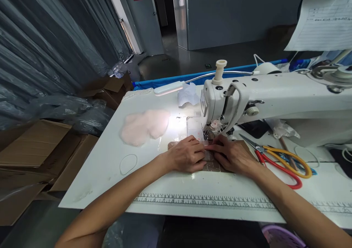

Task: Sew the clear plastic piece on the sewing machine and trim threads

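Observation:
My left hand (187,154) and my right hand (233,155) lie flat, side by side, pressing a small brownish piece of fabric (211,163) onto the white table (104,167). Their fingertips meet just in front of the needle and presser foot (210,133) of the white sewing machine (275,97). Most of the fabric is hidden under my hands. A lamp lights the spot beside the needle.
A pale pink fluffy piece (144,126) lies on the table to the left. Scissors with red and yellow handles (280,160) lie to the right. A white gooseneck lamp (169,88) hangs behind. A ruler scale (203,202) runs along the front edge. Cardboard boxes (35,149) stand at left.

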Demonstrator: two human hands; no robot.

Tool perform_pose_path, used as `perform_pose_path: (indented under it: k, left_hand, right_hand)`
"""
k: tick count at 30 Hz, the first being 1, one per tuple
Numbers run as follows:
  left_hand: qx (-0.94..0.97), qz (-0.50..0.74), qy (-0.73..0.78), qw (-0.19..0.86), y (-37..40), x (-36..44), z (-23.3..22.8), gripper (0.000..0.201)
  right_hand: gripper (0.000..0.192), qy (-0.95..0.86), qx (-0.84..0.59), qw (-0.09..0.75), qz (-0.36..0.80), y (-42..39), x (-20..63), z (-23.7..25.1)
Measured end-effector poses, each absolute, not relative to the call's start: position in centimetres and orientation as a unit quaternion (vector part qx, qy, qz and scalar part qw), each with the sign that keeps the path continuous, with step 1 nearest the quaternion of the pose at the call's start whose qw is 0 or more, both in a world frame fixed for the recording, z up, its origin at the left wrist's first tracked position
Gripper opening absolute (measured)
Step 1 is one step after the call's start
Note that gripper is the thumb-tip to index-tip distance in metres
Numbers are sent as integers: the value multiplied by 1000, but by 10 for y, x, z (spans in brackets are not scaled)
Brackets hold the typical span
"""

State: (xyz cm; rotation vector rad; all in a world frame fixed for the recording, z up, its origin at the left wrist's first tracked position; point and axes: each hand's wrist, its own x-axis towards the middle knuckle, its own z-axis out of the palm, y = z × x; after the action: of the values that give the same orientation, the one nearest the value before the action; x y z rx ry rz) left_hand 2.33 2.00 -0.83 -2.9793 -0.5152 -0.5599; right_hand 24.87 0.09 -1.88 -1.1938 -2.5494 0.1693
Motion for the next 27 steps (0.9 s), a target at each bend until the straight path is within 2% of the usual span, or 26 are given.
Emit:
perform_pose_path:
  k: [4, 13, 27]
  left_hand:
    - [-970, -173, -170, 32, 22, 24, -10, 30]
    - [-965, -163, -202, 34, 18, 21, -16, 33]
    - [-961, -150, -233, 5, 22, 20, -15, 43]
  right_hand:
    - [38, -894, -412, 170, 39, 0, 247, -20]
    - [42, -883, -452, 128, -10, 1, 244, -27]
    - [43, -881, -441, 168, 34, -3, 245, -27]
